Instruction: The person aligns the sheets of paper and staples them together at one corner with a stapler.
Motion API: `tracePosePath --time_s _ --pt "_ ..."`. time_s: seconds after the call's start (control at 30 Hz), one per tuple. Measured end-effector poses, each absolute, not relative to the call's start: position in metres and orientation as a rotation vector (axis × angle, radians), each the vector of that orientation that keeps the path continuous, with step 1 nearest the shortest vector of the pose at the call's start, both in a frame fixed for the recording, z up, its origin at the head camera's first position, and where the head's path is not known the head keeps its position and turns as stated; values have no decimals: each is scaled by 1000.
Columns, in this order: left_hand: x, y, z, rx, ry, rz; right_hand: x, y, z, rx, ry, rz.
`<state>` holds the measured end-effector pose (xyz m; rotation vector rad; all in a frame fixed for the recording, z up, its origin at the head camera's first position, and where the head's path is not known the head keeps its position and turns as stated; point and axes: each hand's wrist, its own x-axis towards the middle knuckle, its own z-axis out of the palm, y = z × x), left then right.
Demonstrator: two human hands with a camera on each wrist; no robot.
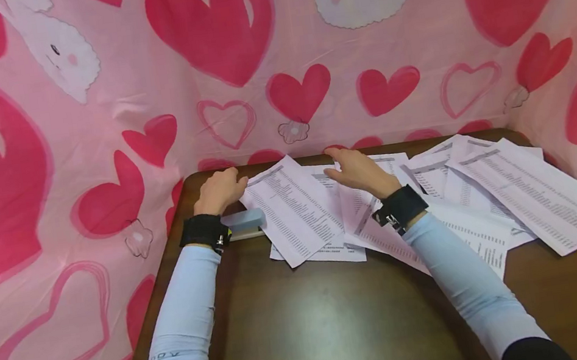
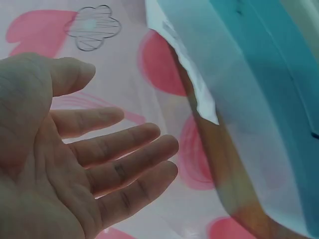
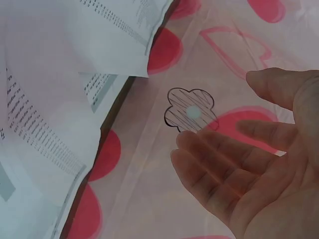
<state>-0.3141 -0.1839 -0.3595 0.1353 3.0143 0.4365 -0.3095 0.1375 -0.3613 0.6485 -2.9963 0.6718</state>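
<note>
My left hand (image 1: 218, 191) is over the far left of the table, its fingers loosely extended and holding nothing. Beside its wrist lies a blue box-like object (image 1: 245, 219) with a pale translucent side; in the left wrist view this blue object (image 2: 279, 89) fills the right part. A printed sheet (image 1: 295, 213) lies tilted just right of that hand, over another sheet. Above more printed sheets, near the far edge, my right hand (image 1: 359, 173) has relaxed, spread fingers with nothing in them. Printed papers (image 3: 45, 114) show at left in the right wrist view.
Several overlapping printed sheets (image 1: 539, 194) spread over the right side, one reaching toward the right edge. The brown table (image 1: 330, 321) ends against a pink cloth (image 1: 251, 111) with hearts, hanging behind and at both sides.
</note>
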Motion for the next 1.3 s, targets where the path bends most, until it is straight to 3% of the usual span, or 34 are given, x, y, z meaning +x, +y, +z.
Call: tracePosePath --time_s 1.3 --pt "-330 -205 -391 -135 2900 356 -349 107 -397 630 -3175 626"
